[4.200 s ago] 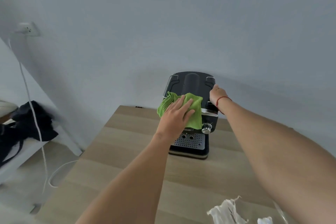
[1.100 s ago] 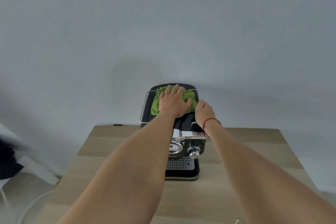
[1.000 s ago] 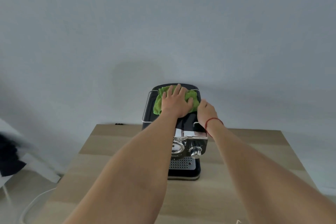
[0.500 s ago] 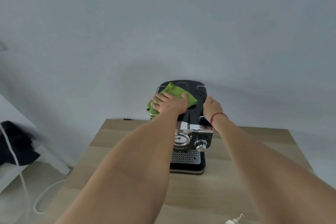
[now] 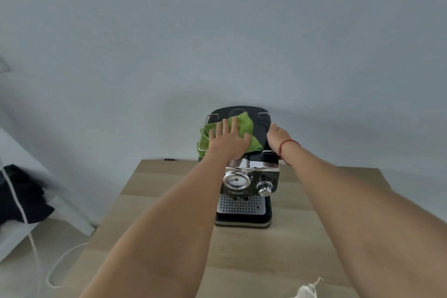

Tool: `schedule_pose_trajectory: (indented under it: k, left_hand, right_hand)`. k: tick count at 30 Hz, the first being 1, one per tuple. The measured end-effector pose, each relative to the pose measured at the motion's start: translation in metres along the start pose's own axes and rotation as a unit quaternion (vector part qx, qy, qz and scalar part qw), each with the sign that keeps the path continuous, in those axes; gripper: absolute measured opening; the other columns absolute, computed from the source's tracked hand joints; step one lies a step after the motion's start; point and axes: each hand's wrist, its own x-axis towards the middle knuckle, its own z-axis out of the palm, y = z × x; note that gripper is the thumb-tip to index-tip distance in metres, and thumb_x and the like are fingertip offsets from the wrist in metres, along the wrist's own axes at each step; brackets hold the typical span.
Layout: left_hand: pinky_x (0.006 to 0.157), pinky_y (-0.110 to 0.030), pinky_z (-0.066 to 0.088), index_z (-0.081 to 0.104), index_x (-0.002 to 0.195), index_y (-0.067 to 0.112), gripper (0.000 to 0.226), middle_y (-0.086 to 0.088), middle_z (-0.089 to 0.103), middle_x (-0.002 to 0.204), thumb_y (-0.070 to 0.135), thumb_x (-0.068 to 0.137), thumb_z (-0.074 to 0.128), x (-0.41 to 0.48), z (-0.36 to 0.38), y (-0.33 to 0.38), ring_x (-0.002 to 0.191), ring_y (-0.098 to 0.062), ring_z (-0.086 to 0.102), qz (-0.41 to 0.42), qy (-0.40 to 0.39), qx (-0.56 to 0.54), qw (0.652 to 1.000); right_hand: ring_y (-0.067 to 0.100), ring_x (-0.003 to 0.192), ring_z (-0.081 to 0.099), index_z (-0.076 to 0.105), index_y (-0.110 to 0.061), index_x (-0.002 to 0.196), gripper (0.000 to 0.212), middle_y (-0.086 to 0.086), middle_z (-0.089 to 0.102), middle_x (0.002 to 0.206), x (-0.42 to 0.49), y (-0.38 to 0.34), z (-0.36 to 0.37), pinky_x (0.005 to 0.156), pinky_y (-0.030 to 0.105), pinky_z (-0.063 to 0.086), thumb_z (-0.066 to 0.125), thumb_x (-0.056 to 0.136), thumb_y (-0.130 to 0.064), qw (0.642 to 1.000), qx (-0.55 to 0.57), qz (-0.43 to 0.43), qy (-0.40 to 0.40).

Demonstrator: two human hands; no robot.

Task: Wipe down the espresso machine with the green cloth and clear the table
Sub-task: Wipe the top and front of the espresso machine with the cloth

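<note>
A black and chrome espresso machine (image 5: 246, 186) stands at the back of the wooden table (image 5: 285, 244), close to the wall. The green cloth (image 5: 246, 126) lies spread over the left half of its black top. My left hand (image 5: 227, 140) presses flat on the cloth, fingers spread. My right hand (image 5: 277, 136), with a red string at the wrist, grips the top right edge of the machine. The machine's gauge, knob and drip grille face me.
A crumpled white paper (image 5: 308, 291) lies at the table's near edge. To the left, a white cable (image 5: 36, 254) trails over the floor and dark clothing (image 5: 21, 201) rests on a white surface. The grey wall (image 5: 217, 31) stands right behind the machine.
My left hand has slid the cloth from the back middle of the machine's top to its left side, then spread out flat on it. My right hand stays on the right edge.
</note>
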Motion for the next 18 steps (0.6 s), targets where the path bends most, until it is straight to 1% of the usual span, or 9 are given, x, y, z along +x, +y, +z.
schedule_pose_trajectory:
  k: [3, 5, 7, 8, 10, 11, 13, 16, 18]
  left_hand:
    - [0.122, -0.043, 0.000, 0.003, 0.155, 0.019, 0.061, -0.008, -0.008, 0.162, 0.039, 0.100, 0.020, -0.030, 0.009, 0.002, 0.150, -0.023, -0.008, 0.089, 0.031, 0.032, 0.995]
    - [0.121, -0.038, 0.000, 0.012, 0.155, 0.020, 0.057, -0.002, -0.001, 0.163, 0.037, 0.101, 0.022, -0.048, 0.018, -0.001, 0.150, -0.018, -0.005, 0.121, 0.061, 0.015, 0.991]
    - [0.120, -0.033, 0.001, 0.018, 0.154, 0.022, 0.055, 0.002, 0.006, 0.163, 0.038, 0.102, 0.024, -0.067, 0.027, -0.007, 0.150, -0.014, 0.001, 0.134, 0.107, -0.011, 0.985]
    - [0.120, -0.032, 0.002, 0.021, 0.153, 0.024, 0.054, 0.003, 0.010, 0.162, 0.039, 0.102, 0.026, -0.075, 0.031, -0.012, 0.150, -0.013, 0.004, 0.138, 0.133, -0.026, 0.981]
    - [0.120, -0.030, 0.005, 0.025, 0.152, 0.024, 0.052, 0.002, 0.018, 0.161, 0.039, 0.102, 0.030, -0.088, 0.039, -0.022, 0.149, -0.014, 0.012, 0.148, 0.178, -0.056, 0.971]
    - [0.119, -0.027, 0.005, 0.028, 0.152, 0.023, 0.051, 0.002, 0.022, 0.160, 0.038, 0.103, 0.032, -0.093, 0.042, -0.029, 0.148, -0.014, 0.016, 0.154, 0.196, -0.066, 0.966]
    - [0.117, -0.022, 0.005, 0.032, 0.150, 0.021, 0.050, 0.001, 0.030, 0.157, 0.036, 0.103, 0.034, -0.101, 0.045, -0.040, 0.147, -0.015, 0.023, 0.168, 0.222, -0.071, 0.958]
    - [0.120, -0.025, 0.012, 0.036, 0.149, 0.017, 0.054, -0.002, 0.037, 0.153, 0.040, 0.100, 0.030, -0.104, 0.049, -0.059, 0.144, -0.017, 0.030, 0.190, 0.231, -0.072, 0.952]
    - [0.120, -0.032, 0.019, 0.037, 0.148, 0.015, 0.054, -0.003, 0.038, 0.152, 0.040, 0.100, 0.030, -0.107, 0.054, -0.069, 0.144, -0.018, 0.031, 0.199, 0.236, -0.081, 0.948]
  right_hand:
    - [0.032, 0.125, 0.046, 0.046, -0.008, 0.130, 0.038, 0.017, 0.048, 0.134, -0.014, -0.005, -0.005, 0.101, 0.035, 0.034, 0.024, 0.102, -0.023, 0.997, -0.011, -0.066, 0.025]
    - [0.028, 0.108, 0.051, 0.053, -0.014, 0.109, 0.033, 0.014, 0.054, 0.113, -0.024, -0.007, -0.003, 0.090, 0.033, 0.037, 0.024, 0.102, -0.028, 0.991, -0.030, -0.130, 0.024]
    - [0.023, 0.097, 0.048, 0.049, -0.015, 0.081, 0.042, 0.012, 0.053, 0.097, -0.034, -0.009, 0.002, 0.085, 0.033, 0.037, 0.019, 0.101, -0.037, 0.986, -0.065, -0.156, -0.001]
    - [0.022, 0.101, 0.044, 0.045, -0.016, 0.073, 0.047, 0.013, 0.052, 0.096, -0.038, -0.009, 0.005, 0.089, 0.035, 0.036, 0.016, 0.101, -0.040, 0.984, -0.083, -0.159, -0.016]
    - [0.022, 0.126, 0.035, 0.040, -0.017, 0.064, 0.055, 0.021, 0.054, 0.115, -0.045, -0.005, 0.009, 0.109, 0.040, 0.029, 0.008, 0.099, -0.047, 0.979, -0.133, -0.150, -0.037]
    - [0.023, 0.138, 0.025, 0.041, -0.018, 0.064, 0.058, 0.021, 0.051, 0.129, -0.047, -0.003, 0.010, 0.115, 0.044, 0.022, 0.005, 0.097, -0.049, 0.974, -0.167, -0.146, -0.045]
    - [0.026, 0.145, 0.014, 0.050, -0.016, 0.077, 0.064, 0.019, 0.042, 0.144, -0.050, -0.001, 0.010, 0.118, 0.048, 0.015, -0.001, 0.096, -0.050, 0.961, -0.229, -0.146, -0.058]
    - [0.033, 0.136, 0.034, 0.058, -0.014, 0.089, 0.070, 0.022, 0.047, 0.139, -0.053, -0.004, 0.006, 0.113, 0.046, 0.027, -0.002, 0.098, -0.049, 0.950, -0.269, -0.150, -0.055]
    - [0.035, 0.135, 0.036, 0.052, -0.010, 0.129, 0.068, 0.018, 0.043, 0.145, -0.054, -0.005, 0.005, 0.113, 0.044, 0.028, 0.002, 0.100, -0.045, 0.946, -0.279, -0.155, -0.046]
